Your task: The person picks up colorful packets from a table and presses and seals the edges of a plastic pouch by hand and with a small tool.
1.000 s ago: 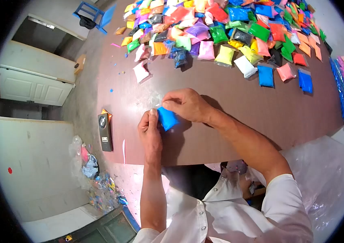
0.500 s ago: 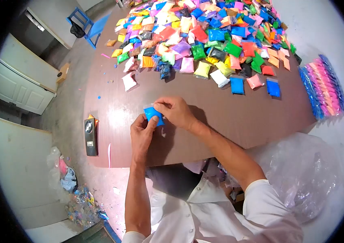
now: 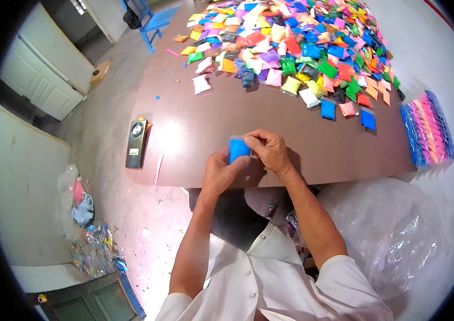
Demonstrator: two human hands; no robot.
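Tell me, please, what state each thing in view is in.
Blue packet: filled, held in both hands; seal unclear.
Left hand: gripping the packet.
Right hand: pinching the packet's edge.
Loose packets: filled, heaped on the table.
Black device: lying flat; power unclear.
Clear plastic sheeting: crumpled.
Blue chair: upright, black bag hanging.

Blue packet between fingers above table

No text is legible; the label (pale, tiny) on the black device included.
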